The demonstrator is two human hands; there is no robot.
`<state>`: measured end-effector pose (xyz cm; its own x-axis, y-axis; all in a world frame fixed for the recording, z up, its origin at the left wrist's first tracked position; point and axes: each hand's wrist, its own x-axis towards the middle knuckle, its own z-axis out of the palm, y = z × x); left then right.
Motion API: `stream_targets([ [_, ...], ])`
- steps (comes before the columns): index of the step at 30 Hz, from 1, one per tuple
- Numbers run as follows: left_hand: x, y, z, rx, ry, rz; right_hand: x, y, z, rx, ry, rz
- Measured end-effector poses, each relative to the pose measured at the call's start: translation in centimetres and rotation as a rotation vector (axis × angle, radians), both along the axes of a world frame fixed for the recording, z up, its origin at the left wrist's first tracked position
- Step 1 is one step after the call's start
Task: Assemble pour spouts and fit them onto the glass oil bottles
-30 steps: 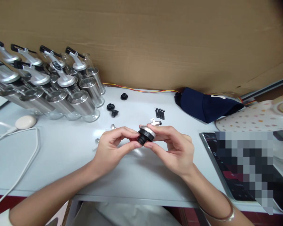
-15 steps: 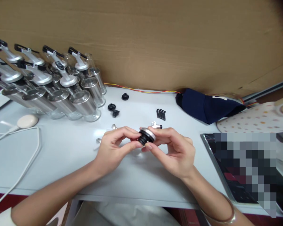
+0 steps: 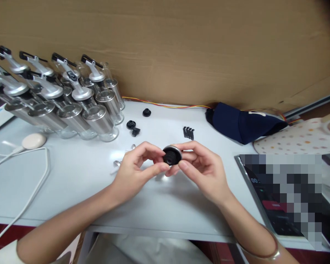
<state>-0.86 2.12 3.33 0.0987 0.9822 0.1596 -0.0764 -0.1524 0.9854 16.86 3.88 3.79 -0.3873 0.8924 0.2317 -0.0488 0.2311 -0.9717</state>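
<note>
Pourer stopper (image 3: 172, 156) over the white table (image 3: 165, 212): held up off the surface between both hands, black ribbed end turned toward the wearer.
Bottles (image 3: 99, 120): glass with metal sleeves, standing in rows at the left, several topped with silver pourers.
Right hand (image 3: 209, 172): thumb and fingers pinch the stopper's right side at its rim.
Left hand (image 3: 134, 170): fingertips and thumb grasp the left edge; how hard they press, I cannot tell.
Silver rim (image 3: 171, 146): the step looks like seating or checking the black part against it — the next move seems to call for even pressure all round, thumbs clear of the joint.
Loose black stoppers (image 3: 146, 112): two, apart, beyond the left hand.
Slim black pieces (image 3: 187, 132): four, side by side — beyond the right hand.
</note>
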Motion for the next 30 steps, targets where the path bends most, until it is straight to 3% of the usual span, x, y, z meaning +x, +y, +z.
stream_targets([
  [6, 0.05, -0.19, 0.02, -0.001, 0.017, -0.049, -0.07, 0.41, -0.47, -0.152, 0.084, 0.053],
  [17, 0.12, -0.19, 0.32, -0.159, 0.027, -0.149, -0.2, 0.28, -0.41, -0.153, 0.017, 0.065],
  [25, -0.42, -0.22, -0.26, 0.112, 0.146, -0.153, -0.32, -0.01, -0.31, -0.052, -0.061, 0.035],
  [30, -0.28, -0.2, -0.3, 0.084, 0.129, -0.163, -0.21, 0.13, -0.47, -0.078, -0.051, 0.031],
])
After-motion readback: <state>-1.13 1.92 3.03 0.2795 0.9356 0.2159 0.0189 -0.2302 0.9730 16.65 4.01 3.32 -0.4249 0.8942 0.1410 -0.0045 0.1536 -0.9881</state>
